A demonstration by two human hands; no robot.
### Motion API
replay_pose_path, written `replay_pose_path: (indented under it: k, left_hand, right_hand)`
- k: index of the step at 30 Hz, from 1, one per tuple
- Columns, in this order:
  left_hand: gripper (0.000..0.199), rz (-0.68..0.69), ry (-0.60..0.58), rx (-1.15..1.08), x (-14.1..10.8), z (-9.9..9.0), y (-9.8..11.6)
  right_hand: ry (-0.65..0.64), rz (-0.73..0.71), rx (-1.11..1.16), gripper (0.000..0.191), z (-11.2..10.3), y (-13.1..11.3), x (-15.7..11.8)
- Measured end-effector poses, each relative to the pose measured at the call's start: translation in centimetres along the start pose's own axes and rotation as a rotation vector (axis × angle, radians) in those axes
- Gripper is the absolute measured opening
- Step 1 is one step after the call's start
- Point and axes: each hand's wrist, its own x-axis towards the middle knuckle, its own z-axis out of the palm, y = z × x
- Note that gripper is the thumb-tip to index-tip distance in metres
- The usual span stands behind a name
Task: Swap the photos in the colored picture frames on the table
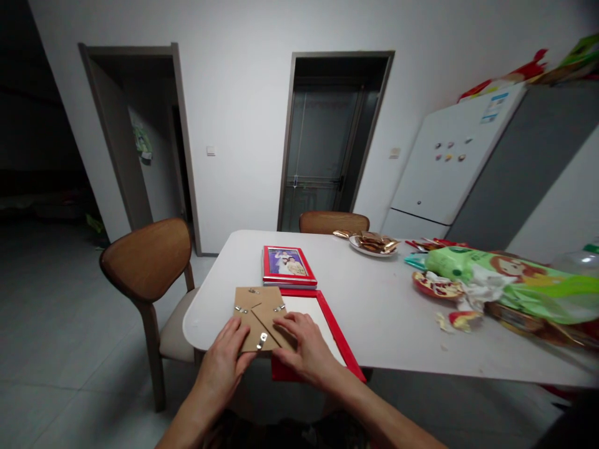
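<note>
My two hands hold a brown picture frame backing board (250, 318) with metal clips along its sides and diagonal cut lines in its face. My left hand (223, 357) closes on its lower left corner, thumb along the bottom edge. On the lower right side, my right hand (302, 346) grips it with bent fingers. Partly beneath the board and that hand lies a larger red picture frame (334, 330) with a white inside, reaching past the table's front edge. Just beyond sits a red-framed photo (287, 262) of people, on top of what looks like another frame.
A white table (384, 318) spans the front. On its right are a plate of wrapped snacks (374, 243), a cut pomegranate (435, 285), peel pieces and a green tissue pack (528, 280). Wooden chairs (152, 259) stand at the left and the far side.
</note>
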Motion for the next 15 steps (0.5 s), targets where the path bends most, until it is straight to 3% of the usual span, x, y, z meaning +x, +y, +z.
replay_pose_path:
  k: [4,7,15]
  left_hand:
    - [0.037,0.066,-0.119,-0.046,0.9,1.7,4.2]
    - [0.035,0.114,-0.162,-0.066,1.3,3.1,6.0]
    - [0.029,0.101,-0.211,-0.053,1.6,4.7,6.5]
  right_hand:
    - [-0.005,0.074,-0.011,0.044,-2.9,3.0,-2.8]
    - [-0.012,0.133,-0.038,0.043,-4.0,4.9,-4.2]
    - [-0.073,0.204,-0.12,0.043,-3.5,6.8,-4.6]
